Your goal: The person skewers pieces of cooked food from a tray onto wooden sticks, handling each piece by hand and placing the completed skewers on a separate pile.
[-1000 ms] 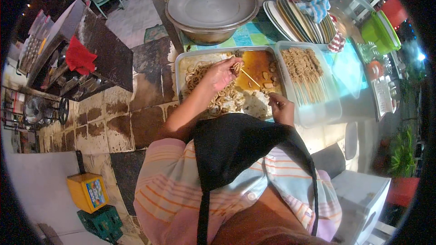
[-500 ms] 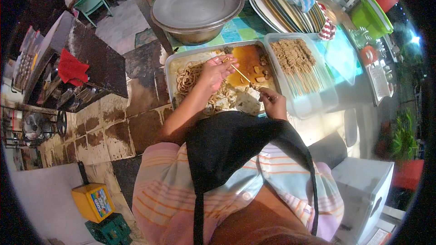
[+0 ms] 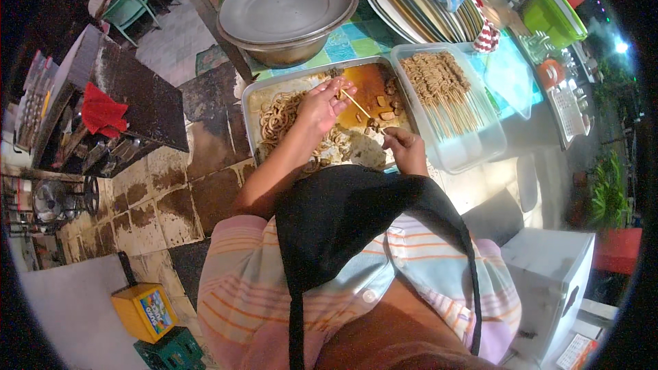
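My left hand (image 3: 323,106) is closed round the blunt end of a thin wooden skewer (image 3: 355,104) above a metal tray (image 3: 247,106). The skewer slants down toward my right hand (image 3: 407,151), whose thumb and forefinger pinch by a small brown piece of meat (image 3: 373,125) at its tip. Whether the tip has gone through the meat is too small to tell. Coiled brown strips of meat (image 3: 275,120) lie on the tray's left side. Orange-brown sauce (image 3: 358,77) with several chunks pools at its far right.
Right of the tray, a clear plastic container (image 3: 473,154) holds rows of filled skewers (image 3: 435,79). Behind stand a large metal pot with a wide lid (image 3: 288,3) and a fanned row of plates (image 3: 404,14) with cloths on top. A green bucket (image 3: 555,17) is at far right.
The whole view has shifted slightly left. Both hands keep nearly the same pose over the tray, with the skewer tip and the meat piece still close together.
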### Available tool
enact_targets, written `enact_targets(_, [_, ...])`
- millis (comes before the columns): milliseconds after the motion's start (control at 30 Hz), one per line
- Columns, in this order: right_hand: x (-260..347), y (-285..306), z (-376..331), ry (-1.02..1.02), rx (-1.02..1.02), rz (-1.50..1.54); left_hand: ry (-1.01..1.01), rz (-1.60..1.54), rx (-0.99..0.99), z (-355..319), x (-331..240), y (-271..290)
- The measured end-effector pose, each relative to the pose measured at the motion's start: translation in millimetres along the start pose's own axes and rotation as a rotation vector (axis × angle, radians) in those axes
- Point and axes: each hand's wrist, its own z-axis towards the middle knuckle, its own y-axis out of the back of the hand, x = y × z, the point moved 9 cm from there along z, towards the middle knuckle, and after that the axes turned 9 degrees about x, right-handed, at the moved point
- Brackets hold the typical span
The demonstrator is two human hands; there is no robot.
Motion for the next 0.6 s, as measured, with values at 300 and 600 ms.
enact_targets(300, [-20,-26,-3,-0.306,0.252,0.453,0.014,-0.044,0.002,0,0,-6])
enact_targets(600, [-12,-31,1,-0.365,0.222,0.673,0.128,-0.002,0.106,-6,43,-27])
